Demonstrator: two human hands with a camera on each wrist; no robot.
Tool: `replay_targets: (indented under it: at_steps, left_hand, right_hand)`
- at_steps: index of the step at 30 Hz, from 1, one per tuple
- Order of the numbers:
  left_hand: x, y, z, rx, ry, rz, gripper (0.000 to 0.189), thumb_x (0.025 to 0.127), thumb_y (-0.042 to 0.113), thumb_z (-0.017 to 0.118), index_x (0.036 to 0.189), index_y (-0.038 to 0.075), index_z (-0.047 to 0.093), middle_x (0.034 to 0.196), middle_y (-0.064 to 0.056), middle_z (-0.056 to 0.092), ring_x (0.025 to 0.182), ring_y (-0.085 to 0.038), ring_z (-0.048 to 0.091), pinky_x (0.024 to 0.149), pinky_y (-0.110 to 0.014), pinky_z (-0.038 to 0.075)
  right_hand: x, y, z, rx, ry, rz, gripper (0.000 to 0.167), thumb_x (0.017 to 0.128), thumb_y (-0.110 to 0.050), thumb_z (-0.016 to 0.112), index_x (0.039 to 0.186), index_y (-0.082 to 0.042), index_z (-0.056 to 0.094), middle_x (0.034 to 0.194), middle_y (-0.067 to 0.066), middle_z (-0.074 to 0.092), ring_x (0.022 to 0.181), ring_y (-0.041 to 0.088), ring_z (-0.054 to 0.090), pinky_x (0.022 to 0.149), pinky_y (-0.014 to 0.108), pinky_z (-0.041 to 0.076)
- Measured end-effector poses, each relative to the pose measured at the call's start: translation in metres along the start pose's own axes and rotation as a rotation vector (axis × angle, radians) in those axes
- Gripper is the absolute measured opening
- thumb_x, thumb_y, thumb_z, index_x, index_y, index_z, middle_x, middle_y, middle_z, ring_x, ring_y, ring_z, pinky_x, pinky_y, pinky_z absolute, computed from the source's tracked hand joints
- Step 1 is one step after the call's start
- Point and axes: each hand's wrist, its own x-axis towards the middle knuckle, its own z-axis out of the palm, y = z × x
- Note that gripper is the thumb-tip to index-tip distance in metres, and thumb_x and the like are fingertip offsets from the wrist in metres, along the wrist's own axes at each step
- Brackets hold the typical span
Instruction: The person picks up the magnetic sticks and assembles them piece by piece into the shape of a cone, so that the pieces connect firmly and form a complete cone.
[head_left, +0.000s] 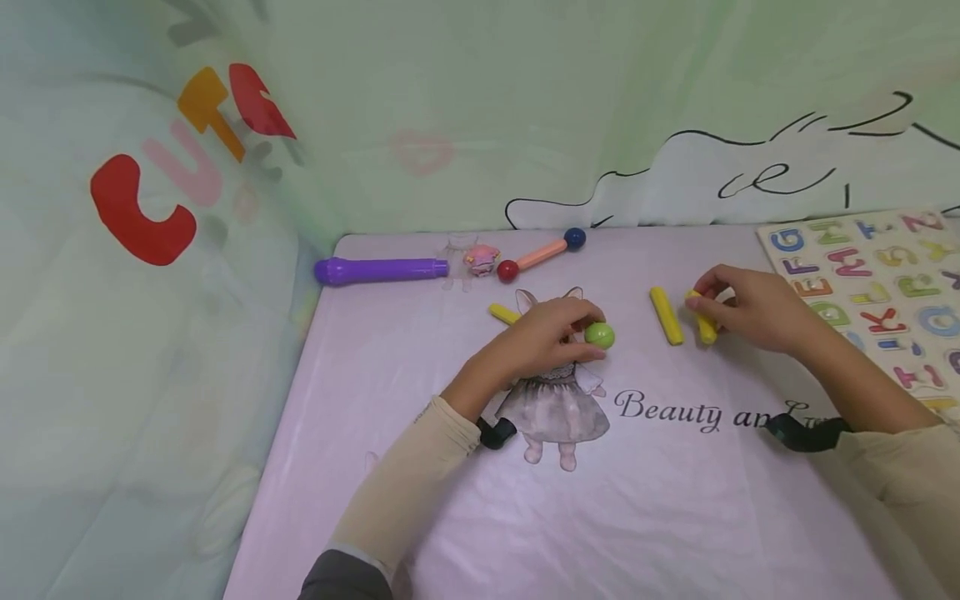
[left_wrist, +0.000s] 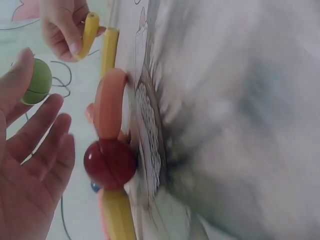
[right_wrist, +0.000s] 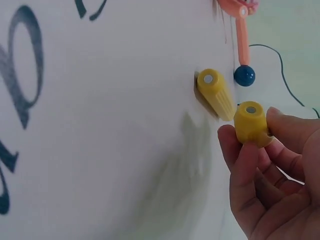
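Observation:
My left hand (head_left: 547, 333) holds a green ball (head_left: 600, 336) between thumb and fingers, above the printed cloth. In the left wrist view, a red ball (left_wrist: 110, 164) joins an orange curved stick (left_wrist: 110, 104) to a yellow stick (left_wrist: 119, 215), beside that hand. From the head, the hand hides most of these joined pieces. My right hand (head_left: 761, 308) pinches a yellow magnetic stick (right_wrist: 251, 124), which has a grey round spot on its end. Just left of it lies another yellow stick (head_left: 666, 317) on the cloth, apart from the fingers.
Toward the back lie a purple wand (head_left: 382, 270), a small pink figure (head_left: 481, 260) and an orange stick (head_left: 543, 254) with a red and a blue ball at its ends. At the right is a wooden letter board (head_left: 847, 292). Hanging cloth rises behind and at the left.

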Motion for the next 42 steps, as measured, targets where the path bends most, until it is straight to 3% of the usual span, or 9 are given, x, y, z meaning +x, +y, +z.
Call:
replay_targets:
  at_steps: [9,11,14,18,22,29,32,37,42]
  left_hand:
    - [-0.030,-0.010,-0.005,-0.040,-0.022,-0.045,0.038,0.093,0.039,0.075,0.123,0.022,0.060,0.083,0.007,0.061,0.075,-0.006,0.056,0.071,-0.019,0.047]
    - [-0.033,-0.012,-0.005,-0.054,-0.016,-0.030,0.045,0.092,0.036,0.076,0.132,0.024,0.059,0.088,0.008,0.063,0.078,-0.006,0.058,0.073,-0.020,0.049]
    - [-0.036,-0.013,-0.006,-0.059,-0.013,-0.036,0.043,0.091,0.037,0.078,0.129,0.025,0.061,0.095,0.012,0.063,0.086,-0.008,0.060,0.079,-0.023,0.051]
    - [-0.040,-0.016,-0.006,-0.045,-0.049,-0.092,0.032,0.091,0.039,0.077,0.117,0.026,0.064,0.104,0.014,0.061,0.100,-0.012,0.060,0.091,-0.026,0.050]
    - [-0.043,-0.020,-0.003,-0.052,-0.082,-0.129,0.031,0.093,0.039,0.075,0.119,0.026,0.064,0.111,0.014,0.059,0.107,-0.010,0.056,0.097,-0.028,0.048]
    - [-0.049,-0.024,-0.004,-0.053,-0.149,-0.145,0.033,0.097,0.033,0.071,0.124,0.018,0.059,0.106,0.005,0.062,0.099,-0.011,0.059,0.089,-0.025,0.050]
    - [-0.054,-0.026,-0.006,-0.067,-0.177,-0.162,0.038,0.098,0.031,0.070,0.129,0.015,0.056,0.114,0.002,0.066,0.104,-0.010,0.062,0.094,-0.025,0.051]
    - [-0.060,-0.031,-0.005,-0.159,-0.193,-0.191,0.039,0.099,0.029,0.069,0.133,0.015,0.055,0.120,0.000,0.067,0.111,-0.011,0.063,0.100,-0.025,0.051]
    - [-0.066,-0.034,-0.003,-0.216,-0.223,-0.187,0.040,0.100,0.029,0.068,0.136,0.019,0.055,0.110,0.001,0.065,0.103,-0.010,0.061,0.094,-0.024,0.050]
  right_hand:
    - [-0.009,-0.005,0.002,0.026,-0.026,-0.012,0.035,0.101,-0.037,0.064,0.117,-0.007,0.060,0.107,0.013,0.068,0.085,0.024,0.063,0.062,0.026,0.051]
    - [-0.011,-0.008,0.003,0.040,-0.031,-0.017,0.033,0.101,-0.035,0.065,0.118,-0.007,0.060,0.105,0.013,0.069,0.082,0.023,0.063,0.062,0.026,0.052]
    - [-0.015,-0.015,0.005,0.067,-0.033,-0.026,0.031,0.101,-0.032,0.066,0.119,-0.008,0.059,0.108,0.015,0.067,0.080,0.022,0.064,0.062,0.025,0.055]
    - [-0.021,-0.025,0.008,0.103,-0.043,-0.052,0.030,0.101,-0.029,0.066,0.122,-0.009,0.057,0.113,0.016,0.064,0.074,0.020,0.064,0.060,0.027,0.058]
    - [-0.025,-0.032,0.014,0.134,-0.058,-0.092,0.030,0.101,-0.028,0.067,0.122,-0.011,0.056,0.114,0.015,0.064,0.068,0.017,0.064,0.058,0.028,0.058]
    - [-0.029,-0.047,0.025,0.202,-0.102,-0.159,0.026,0.099,-0.023,0.069,0.119,-0.011,0.056,0.112,0.013,0.063,0.069,0.014,0.065,0.060,0.027,0.059]
    - [-0.030,-0.053,0.031,0.243,-0.138,-0.160,0.026,0.099,-0.019,0.069,0.120,-0.010,0.056,0.113,0.013,0.062,0.074,0.015,0.066,0.062,0.028,0.060]
    - [-0.029,-0.059,0.039,0.311,-0.223,-0.145,0.029,0.098,-0.013,0.068,0.124,-0.011,0.056,0.120,0.015,0.063,0.081,0.019,0.067,0.066,0.029,0.061]
    - [-0.028,-0.064,0.046,0.376,-0.302,-0.135,0.034,0.098,-0.013,0.067,0.129,-0.010,0.055,0.124,0.017,0.062,0.085,0.020,0.069,0.069,0.031,0.062]
